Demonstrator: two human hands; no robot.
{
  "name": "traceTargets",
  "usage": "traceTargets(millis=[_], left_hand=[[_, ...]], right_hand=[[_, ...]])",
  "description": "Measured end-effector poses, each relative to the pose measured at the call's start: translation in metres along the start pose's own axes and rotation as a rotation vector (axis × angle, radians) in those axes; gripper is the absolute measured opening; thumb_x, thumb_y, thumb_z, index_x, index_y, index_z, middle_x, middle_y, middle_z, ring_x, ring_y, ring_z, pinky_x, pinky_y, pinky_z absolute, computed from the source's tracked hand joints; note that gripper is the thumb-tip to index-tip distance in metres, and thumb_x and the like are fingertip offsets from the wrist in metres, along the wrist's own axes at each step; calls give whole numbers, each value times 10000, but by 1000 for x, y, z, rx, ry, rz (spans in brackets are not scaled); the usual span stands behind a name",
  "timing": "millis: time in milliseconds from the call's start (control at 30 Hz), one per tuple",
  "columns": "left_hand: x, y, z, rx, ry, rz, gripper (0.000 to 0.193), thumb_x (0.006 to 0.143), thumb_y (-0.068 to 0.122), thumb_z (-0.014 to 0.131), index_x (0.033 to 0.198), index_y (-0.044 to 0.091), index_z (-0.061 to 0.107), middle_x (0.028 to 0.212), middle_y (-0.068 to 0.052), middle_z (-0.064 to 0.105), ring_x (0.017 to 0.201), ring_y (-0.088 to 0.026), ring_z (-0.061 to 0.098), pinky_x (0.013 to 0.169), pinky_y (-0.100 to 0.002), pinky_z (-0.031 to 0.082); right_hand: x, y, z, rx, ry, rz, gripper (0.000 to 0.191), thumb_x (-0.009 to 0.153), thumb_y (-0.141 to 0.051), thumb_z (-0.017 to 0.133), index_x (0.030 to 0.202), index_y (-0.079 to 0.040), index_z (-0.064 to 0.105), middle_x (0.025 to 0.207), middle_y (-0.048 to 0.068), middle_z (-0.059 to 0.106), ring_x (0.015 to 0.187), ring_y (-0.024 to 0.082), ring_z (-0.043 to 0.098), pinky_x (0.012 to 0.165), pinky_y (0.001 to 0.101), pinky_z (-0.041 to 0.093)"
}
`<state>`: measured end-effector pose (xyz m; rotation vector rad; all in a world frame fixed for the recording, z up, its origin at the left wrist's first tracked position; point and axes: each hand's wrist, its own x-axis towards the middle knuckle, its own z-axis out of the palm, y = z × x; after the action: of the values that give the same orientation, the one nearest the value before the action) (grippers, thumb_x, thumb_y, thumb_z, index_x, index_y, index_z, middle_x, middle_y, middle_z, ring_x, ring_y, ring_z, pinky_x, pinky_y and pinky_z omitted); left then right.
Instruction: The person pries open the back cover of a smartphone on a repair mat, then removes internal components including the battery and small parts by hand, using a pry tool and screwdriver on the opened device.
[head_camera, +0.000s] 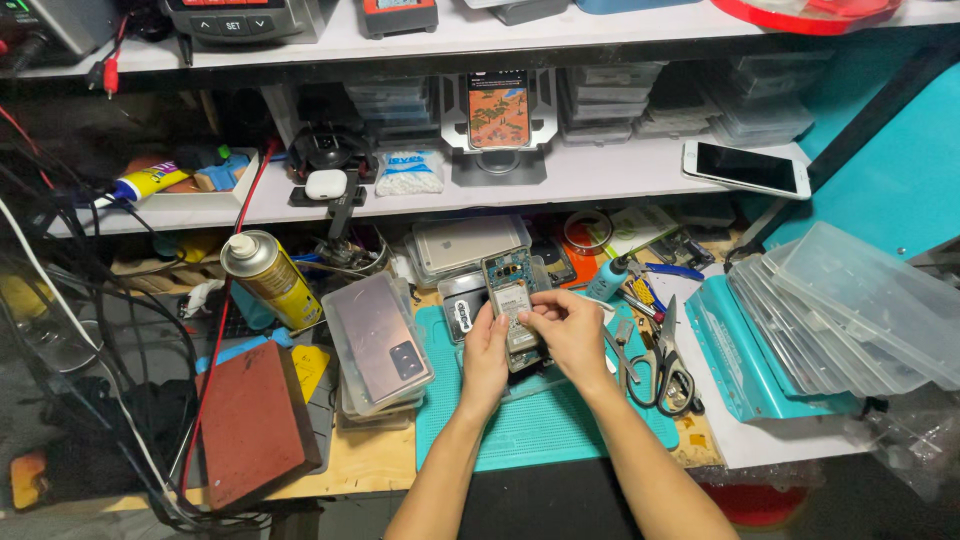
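A spray can (268, 278) lay at the bench's left, beside a stack of clear cases (378, 345); over the teal mat (530, 425) an opened phone (512, 300) stood tilted upright, back cover off, its battery and blue board exposed. Its lower end was hidden behind the fingers; what the fingertips pressed was perhaps a connector, too small to tell. The left hand (484, 352) clasped the phone's left edge, the right hand (566, 325) pinched its right side; scissors (665, 365) lay to the right.
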<state>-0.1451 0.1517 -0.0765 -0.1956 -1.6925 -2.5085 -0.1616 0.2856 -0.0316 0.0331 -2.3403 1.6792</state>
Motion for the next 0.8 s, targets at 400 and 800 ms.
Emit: traceTargets(millis=[400,800], left_hand=[[2,5,2,153,-15,96,322,1084,139,452,1345,4,585,1200,-84,710,1117,-137,634,1000,-285,494],[1,0,-2,-276,-27,21,324,1069,66,479,1376,-31,520,1270,-126,670,1168,-177,637,1036,-323,494]], right_hand=[[4,-3,-3,-44,1,-14,293,752,-94,850,1002,37,773,806,62,776,684,68,679,654,228,562],[3,-9,6,-151,21,-187,257,726,-132,902,891,1,755,788,65,681,663,116,578,608,259,481]])
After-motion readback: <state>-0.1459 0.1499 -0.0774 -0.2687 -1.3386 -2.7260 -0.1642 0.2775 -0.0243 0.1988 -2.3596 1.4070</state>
